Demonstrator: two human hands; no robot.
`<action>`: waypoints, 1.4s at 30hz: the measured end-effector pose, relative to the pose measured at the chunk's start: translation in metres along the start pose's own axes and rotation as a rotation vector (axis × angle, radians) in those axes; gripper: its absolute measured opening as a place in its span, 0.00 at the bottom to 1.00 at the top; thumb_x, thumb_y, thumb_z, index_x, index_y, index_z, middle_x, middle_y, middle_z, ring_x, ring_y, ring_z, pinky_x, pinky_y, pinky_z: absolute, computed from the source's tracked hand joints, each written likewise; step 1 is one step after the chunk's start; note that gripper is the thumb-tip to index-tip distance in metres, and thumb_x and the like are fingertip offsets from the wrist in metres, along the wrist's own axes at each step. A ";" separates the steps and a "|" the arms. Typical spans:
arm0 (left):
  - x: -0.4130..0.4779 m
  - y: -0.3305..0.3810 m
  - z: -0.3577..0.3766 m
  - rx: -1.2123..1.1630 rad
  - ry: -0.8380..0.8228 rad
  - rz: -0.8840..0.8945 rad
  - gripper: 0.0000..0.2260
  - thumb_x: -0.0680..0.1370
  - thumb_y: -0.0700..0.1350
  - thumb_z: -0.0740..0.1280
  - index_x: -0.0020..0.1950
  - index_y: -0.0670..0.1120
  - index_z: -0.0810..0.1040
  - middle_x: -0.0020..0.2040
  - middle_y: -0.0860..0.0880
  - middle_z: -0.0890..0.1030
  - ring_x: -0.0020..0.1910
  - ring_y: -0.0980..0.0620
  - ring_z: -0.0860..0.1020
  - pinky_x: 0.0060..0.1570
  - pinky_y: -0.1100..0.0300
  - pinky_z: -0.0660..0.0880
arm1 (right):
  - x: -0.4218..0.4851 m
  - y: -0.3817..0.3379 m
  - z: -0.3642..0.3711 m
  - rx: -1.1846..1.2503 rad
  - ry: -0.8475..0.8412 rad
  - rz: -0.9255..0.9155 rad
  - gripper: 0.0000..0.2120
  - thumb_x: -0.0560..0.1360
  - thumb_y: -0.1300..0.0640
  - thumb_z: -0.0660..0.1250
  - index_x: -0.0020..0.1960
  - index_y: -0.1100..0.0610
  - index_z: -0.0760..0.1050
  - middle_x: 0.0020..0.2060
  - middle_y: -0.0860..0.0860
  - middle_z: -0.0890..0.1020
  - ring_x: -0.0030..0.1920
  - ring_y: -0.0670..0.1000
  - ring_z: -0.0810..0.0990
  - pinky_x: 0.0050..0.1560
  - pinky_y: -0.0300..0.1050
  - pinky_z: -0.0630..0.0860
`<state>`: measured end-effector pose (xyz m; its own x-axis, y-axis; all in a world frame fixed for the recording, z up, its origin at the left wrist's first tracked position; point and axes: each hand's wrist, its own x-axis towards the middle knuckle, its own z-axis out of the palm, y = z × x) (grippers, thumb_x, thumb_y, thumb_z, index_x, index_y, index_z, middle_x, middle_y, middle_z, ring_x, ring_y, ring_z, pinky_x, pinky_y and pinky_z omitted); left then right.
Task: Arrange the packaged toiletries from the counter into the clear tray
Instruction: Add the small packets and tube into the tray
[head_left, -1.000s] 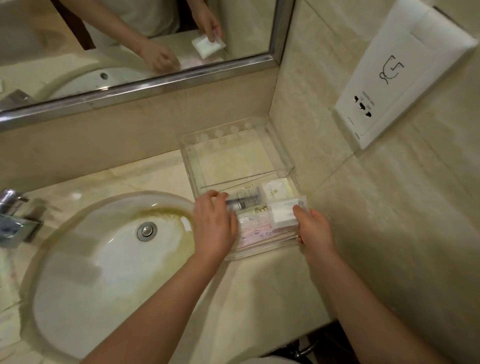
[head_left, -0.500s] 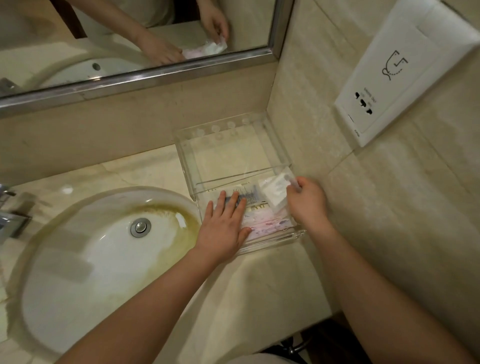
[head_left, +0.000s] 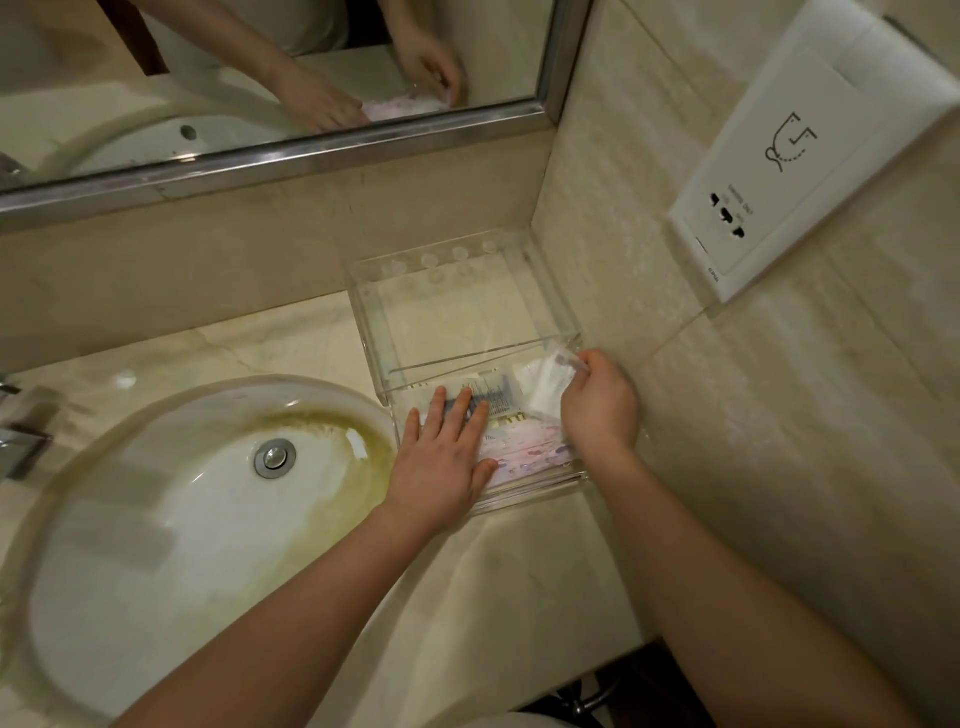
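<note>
The left grip (head_left: 441, 457) lies flat in the near compartment of the clear plastic tray (head_left: 457, 249), covering the left ends of the dark-printed flat packet (head_left: 493, 397) and the pink patterned packet (head_left: 530, 449); their print is too small to read. The right grip (head_left: 600, 402) hides their right ends and the lower part of the crinkled white packet (head_left: 545, 382) it pinches, which is blurred. The chrome tap (head_left: 21, 431) is cut by the left edge, the white wall socket panel (head_left: 810, 156) by the right edge; its lettering is illegible. The steel-framed mirror (head_left: 156, 78) runs off the top.
</note>
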<state>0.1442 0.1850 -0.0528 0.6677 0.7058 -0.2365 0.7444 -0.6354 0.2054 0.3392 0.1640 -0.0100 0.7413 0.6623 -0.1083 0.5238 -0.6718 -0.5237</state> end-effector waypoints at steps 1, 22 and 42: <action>0.000 0.000 0.000 0.001 -0.001 0.000 0.31 0.81 0.62 0.49 0.80 0.49 0.47 0.81 0.46 0.47 0.79 0.41 0.43 0.75 0.40 0.47 | 0.000 0.000 -0.001 -0.055 -0.003 -0.045 0.15 0.77 0.63 0.58 0.59 0.54 0.78 0.51 0.56 0.83 0.50 0.59 0.79 0.41 0.43 0.65; -0.001 0.001 0.002 0.025 -0.038 -0.007 0.33 0.79 0.63 0.44 0.80 0.49 0.44 0.81 0.47 0.43 0.79 0.42 0.39 0.76 0.41 0.45 | -0.036 0.029 0.027 -0.184 -0.098 -0.264 0.21 0.78 0.63 0.63 0.70 0.54 0.72 0.73 0.59 0.67 0.73 0.58 0.64 0.69 0.54 0.69; -0.048 -0.008 -0.022 -0.065 0.038 -0.099 0.31 0.81 0.59 0.53 0.80 0.48 0.48 0.81 0.46 0.47 0.79 0.42 0.42 0.76 0.42 0.49 | -0.086 -0.027 0.029 -0.158 -0.370 -0.552 0.25 0.82 0.57 0.55 0.78 0.56 0.59 0.78 0.56 0.60 0.79 0.55 0.51 0.77 0.48 0.52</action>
<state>0.1061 0.1634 -0.0219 0.5901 0.7760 -0.2225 0.8043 -0.5416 0.2444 0.2490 0.1345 -0.0114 0.1708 0.9727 -0.1568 0.8596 -0.2249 -0.4588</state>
